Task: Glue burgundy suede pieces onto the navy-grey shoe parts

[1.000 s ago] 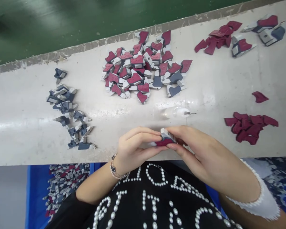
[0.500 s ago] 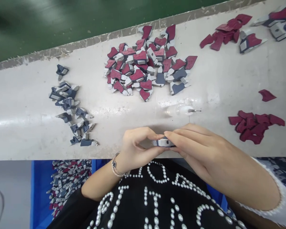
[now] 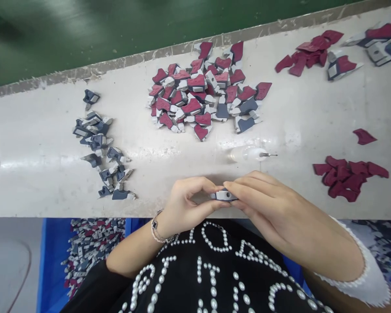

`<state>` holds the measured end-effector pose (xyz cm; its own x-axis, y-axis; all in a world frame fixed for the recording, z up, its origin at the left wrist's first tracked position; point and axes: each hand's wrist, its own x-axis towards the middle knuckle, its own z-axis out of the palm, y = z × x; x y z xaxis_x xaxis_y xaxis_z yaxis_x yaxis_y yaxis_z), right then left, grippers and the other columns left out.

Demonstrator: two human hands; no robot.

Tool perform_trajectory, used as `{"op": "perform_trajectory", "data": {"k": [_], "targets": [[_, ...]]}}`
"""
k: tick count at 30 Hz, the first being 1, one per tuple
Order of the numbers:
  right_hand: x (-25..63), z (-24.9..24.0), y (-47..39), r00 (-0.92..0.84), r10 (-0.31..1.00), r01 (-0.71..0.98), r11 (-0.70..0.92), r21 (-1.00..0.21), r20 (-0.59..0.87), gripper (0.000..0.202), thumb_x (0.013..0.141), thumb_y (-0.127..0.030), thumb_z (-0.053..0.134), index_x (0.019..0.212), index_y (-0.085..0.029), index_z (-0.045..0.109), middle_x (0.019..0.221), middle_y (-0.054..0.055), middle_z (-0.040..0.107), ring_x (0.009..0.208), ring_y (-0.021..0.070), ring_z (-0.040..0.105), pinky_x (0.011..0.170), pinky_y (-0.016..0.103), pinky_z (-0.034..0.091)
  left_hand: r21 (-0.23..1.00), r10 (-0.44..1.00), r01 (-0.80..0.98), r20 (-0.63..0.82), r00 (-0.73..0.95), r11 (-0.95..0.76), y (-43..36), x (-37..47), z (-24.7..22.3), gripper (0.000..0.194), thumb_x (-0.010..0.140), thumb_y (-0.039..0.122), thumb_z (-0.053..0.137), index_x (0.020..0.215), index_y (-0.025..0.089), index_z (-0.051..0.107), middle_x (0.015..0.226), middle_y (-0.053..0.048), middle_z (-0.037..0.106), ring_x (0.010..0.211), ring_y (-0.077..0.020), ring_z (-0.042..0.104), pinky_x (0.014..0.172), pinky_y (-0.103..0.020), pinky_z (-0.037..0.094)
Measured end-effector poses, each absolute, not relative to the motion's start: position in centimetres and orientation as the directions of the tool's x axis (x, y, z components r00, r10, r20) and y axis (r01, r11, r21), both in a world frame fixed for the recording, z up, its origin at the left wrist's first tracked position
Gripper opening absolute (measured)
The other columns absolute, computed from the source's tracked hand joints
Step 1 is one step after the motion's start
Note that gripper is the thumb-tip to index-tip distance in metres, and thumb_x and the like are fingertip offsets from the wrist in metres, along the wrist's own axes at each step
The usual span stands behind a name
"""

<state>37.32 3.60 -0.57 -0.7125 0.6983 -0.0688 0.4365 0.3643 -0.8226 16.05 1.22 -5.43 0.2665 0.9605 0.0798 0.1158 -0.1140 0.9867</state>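
Observation:
Just over the table's near edge, a small white-and-navy plastic part (image 3: 223,195) with a round hole in its side is pinched edge-up between both hands. My left hand (image 3: 189,201) is closed on its left end with thumb and fingertips. My right hand (image 3: 270,203) is closed on its right end, the fingers covering much of it. Ahead of the hands lies a clear bottle with a white cap and thin metal tip (image 3: 251,154). To the right is a pile of loose maroon pieces (image 3: 347,176), with a single maroon piece (image 3: 364,136) above it.
A heap of parts (image 3: 195,93), mostly maroon-topped, covers the table's far middle. Navy-and-white parts (image 3: 97,141) lie at left. More maroon pieces (image 3: 308,54) and several larger parts (image 3: 381,48) are at the far right. A blue bin (image 3: 52,261) of parts stands below the near edge.
Both hands keep the same grip on the white-and-navy part, which has barely moved. The view has shifted slightly, and the right forearm sits a little further left.

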Motion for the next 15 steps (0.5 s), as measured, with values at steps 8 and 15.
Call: {"op": "perform_trajectory", "data": {"k": [8,15], "targets": [[35.7,-0.9,3.2,-0.669,0.743,0.505,0.435,-0.746,-0.019,0.020,0.103,-0.013,0.041,0.104,-0.013,0.062,0.093,0.010,0.066,0.088,0.0233,0.058,0.081,0.037,0.052,0.903,0.934,0.360,0.109,0.341,-0.237,1.8,15.8,-5.0,0.011,0.090,0.029,0.073,0.090,0.018,0.070,0.074,-0.001,0.076,0.060,-0.0124,0.070,0.057,-0.019,0.057],[34.9,0.8,3.9,-0.706,0.695,0.659,0.575,-0.485,-0.136,0.034,0.103,-0.025,0.038,0.109,-0.018,0.070,0.096,-0.005,0.074,0.093,0.0111,0.066,0.095,0.019,0.047,0.883,0.958,0.451,-0.003,0.286,-0.131,1.0,14.5,-7.3,0.013,0.080,0.039,0.075,0.084,0.027,0.075,0.069,0.003,0.076,0.058,-0.0207,0.073,0.045,-0.023,0.058]]}}
